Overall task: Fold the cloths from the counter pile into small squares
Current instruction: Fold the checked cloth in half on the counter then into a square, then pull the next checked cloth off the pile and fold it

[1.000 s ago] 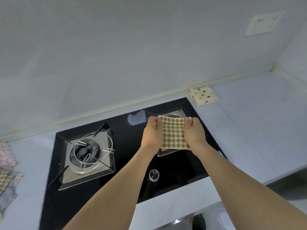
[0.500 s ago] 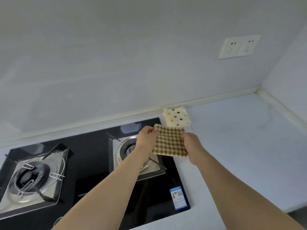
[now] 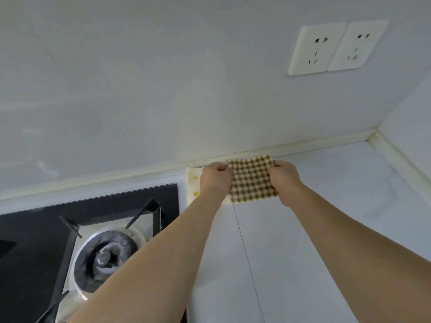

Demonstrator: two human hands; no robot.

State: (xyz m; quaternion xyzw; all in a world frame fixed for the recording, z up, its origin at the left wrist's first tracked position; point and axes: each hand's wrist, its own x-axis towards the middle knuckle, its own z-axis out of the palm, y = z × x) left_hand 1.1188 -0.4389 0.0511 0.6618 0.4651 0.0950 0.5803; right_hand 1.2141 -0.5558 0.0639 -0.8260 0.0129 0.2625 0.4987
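A folded brown-and-cream checked cloth (image 3: 253, 180) is held as a small square between both hands, close to the wall at the back of the counter. My left hand (image 3: 215, 180) pinches its left edge and my right hand (image 3: 285, 180) pinches its right edge. Beneath and to the left lies a folded cream cloth with coloured dots (image 3: 193, 185), mostly covered by my left hand and the checked cloth. I cannot tell whether the checked cloth touches the dotted one. The pile of unfolded cloths is out of view.
A black glass hob (image 3: 35, 241) with a round gas burner (image 3: 108, 255) fills the lower left. The pale counter (image 3: 326, 217) stretches right to a corner. Two wall sockets (image 3: 335, 46) sit high on the right.
Both hands carried the checked cloth from over the right burner back and to the right, to just over the dotted folded cloth by the wall. The view followed to the right.
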